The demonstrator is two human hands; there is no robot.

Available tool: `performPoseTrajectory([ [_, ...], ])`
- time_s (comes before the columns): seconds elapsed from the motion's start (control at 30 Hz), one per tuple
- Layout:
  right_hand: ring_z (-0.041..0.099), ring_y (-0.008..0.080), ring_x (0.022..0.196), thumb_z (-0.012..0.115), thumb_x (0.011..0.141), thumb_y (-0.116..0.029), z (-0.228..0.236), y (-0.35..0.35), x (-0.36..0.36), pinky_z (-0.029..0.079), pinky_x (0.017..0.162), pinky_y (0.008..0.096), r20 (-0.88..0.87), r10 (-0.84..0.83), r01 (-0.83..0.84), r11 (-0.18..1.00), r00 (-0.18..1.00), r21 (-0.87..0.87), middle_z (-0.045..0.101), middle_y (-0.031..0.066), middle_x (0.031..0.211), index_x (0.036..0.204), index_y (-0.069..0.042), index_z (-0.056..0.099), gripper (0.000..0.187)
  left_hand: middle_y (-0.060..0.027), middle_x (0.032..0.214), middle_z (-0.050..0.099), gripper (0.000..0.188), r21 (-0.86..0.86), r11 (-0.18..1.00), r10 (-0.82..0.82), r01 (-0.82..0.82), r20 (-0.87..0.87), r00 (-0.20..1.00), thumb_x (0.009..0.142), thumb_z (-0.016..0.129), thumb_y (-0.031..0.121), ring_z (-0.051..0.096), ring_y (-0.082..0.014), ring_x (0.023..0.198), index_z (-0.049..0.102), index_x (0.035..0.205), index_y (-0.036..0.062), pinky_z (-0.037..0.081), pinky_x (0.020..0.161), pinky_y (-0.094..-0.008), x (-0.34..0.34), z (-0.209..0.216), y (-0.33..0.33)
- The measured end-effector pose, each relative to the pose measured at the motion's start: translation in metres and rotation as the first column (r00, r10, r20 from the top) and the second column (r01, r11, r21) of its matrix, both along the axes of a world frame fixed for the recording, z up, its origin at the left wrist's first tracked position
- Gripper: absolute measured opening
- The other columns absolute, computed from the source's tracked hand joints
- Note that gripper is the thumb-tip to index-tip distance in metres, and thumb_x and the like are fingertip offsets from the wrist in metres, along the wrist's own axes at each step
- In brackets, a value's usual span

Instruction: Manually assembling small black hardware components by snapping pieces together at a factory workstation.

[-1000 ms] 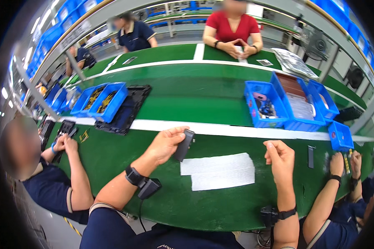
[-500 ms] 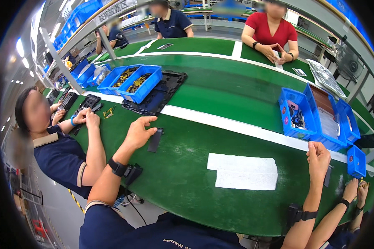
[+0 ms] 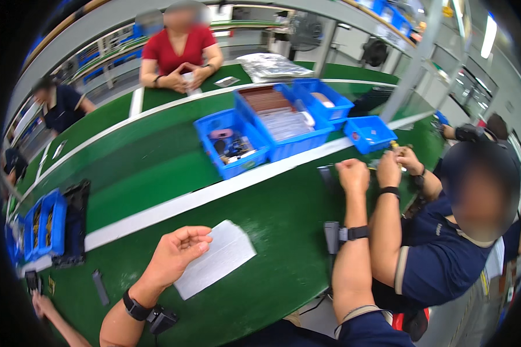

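My left hand hovers over the left edge of a white sheet on the green table. Its fingers are loosely bent, the thumb stands apart from them, and nothing is in it. Farther left lies a dark flat strip. My right hand is closed with its fingers curled in; what they hold, if anything, is hidden. Just left of it a second dark strip lies on the table. Both my wrists wear a black strap with a small black device.
A blue bin of small parts, a larger bin of flat pieces and a small bin stand beyond the white line. At right, a co-worker's hands work close to my right hand. Blue trays stand far left.
The view has turned to the right, so the bins and sheet sit farther left. My left hand has moved from the left strip to the sheet. My right hand stays closed beside the other strip.
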State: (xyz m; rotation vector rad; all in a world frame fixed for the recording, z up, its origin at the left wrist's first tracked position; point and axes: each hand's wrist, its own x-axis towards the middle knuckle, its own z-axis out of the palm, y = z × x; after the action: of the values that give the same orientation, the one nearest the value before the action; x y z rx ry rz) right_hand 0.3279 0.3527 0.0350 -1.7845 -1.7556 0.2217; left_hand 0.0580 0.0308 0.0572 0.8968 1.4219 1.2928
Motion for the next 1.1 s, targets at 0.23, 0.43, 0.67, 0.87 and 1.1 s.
performPoseTrajectory([
  [0.23, 0.060, 0.0310, 0.094, 0.073, 0.064, -0.044, 0.002, -0.019, -0.042, 0.048, 0.080, 0.0398, 0.168, 0.125, -0.065, 0.943, 0.978, -0.327, 0.063, 0.0167, 0.098, 0.091, -0.004, 0.066, 0.049, -0.0047, 0.088, 0.062, 0.029, -0.034, 0.995, 0.095, -0.097, -0.049, 0.994, 0.080, 0.062, 0.012, 0.058, -0.0097, 0.074, 0.056, 0.106, 0.0002, 0.045, 0.063, -0.0203, -0.009, -0.032, 0.008],
  [0.43, 0.061, 0.0299, 0.092, 0.075, 0.065, -0.034, 0.014, -0.020, -0.038, 0.049, 0.077, 0.0382, 0.178, 0.072, -0.013, 0.951, 0.981, -0.310, 0.064, 0.0164, 0.096, 0.093, -0.002, 0.065, 0.043, -0.0030, 0.083, 0.060, 0.022, 0.035, 0.989, 0.141, -0.143, 0.044, 0.989, 0.082, 0.059, 0.010, 0.058, -0.0094, 0.069, 0.057, 0.102, -0.0002, 0.045, 0.059, -0.0190, -0.008, -0.039, 0.017],
  [0.67, 0.064, 0.0282, 0.075, 0.071, 0.066, -0.023, 0.025, -0.047, -0.065, 0.050, 0.067, 0.0369, -0.317, 0.293, -0.314, 0.949, 0.902, -0.018, 0.065, 0.0158, 0.080, 0.082, -0.006, 0.066, 0.024, -0.0037, 0.082, 0.061, 0.021, 0.022, 0.982, 0.186, -0.186, 0.024, 0.982, 0.083, 0.059, 0.010, 0.058, -0.0091, 0.069, 0.057, 0.101, -0.0003, 0.045, 0.058, -0.0191, -0.009, -0.037, 0.017],
  [0.87, 0.048, 0.0051, 0.052, 0.067, 0.076, -0.014, 0.023, -0.142, -0.157, 0.039, 0.045, 0.0224, -0.845, 0.476, -0.885, 0.465, 0.245, 0.005, 0.055, -0.0012, 0.061, 0.077, -0.004, 0.056, 0.014, -0.0035, 0.085, 0.060, 0.022, 0.054, 0.970, 0.232, -0.236, 0.074, 0.970, 0.086, 0.056, 0.015, 0.058, -0.0088, 0.070, 0.056, 0.102, 0.0005, 0.044, 0.056, -0.0181, -0.012, -0.043, 0.016],
  [1.1, 0.051, 0.0073, 0.049, 0.062, 0.080, -0.011, -0.015, -0.195, -0.171, 0.041, 0.042, 0.0241, -0.827, 0.508, -0.951, 0.292, 0.240, -0.097, 0.058, 0.0046, 0.060, 0.080, -0.001, 0.053, 0.013, -0.0009, 0.081, 0.060, 0.021, 0.191, 0.932, 0.251, -0.308, 0.275, 0.928, 0.089, 0.052, 0.015, 0.052, -0.0035, 0.063, 0.054, 0.103, 0.0007, 0.039, 0.052, -0.0152, -0.028, -0.060, 0.017],
])
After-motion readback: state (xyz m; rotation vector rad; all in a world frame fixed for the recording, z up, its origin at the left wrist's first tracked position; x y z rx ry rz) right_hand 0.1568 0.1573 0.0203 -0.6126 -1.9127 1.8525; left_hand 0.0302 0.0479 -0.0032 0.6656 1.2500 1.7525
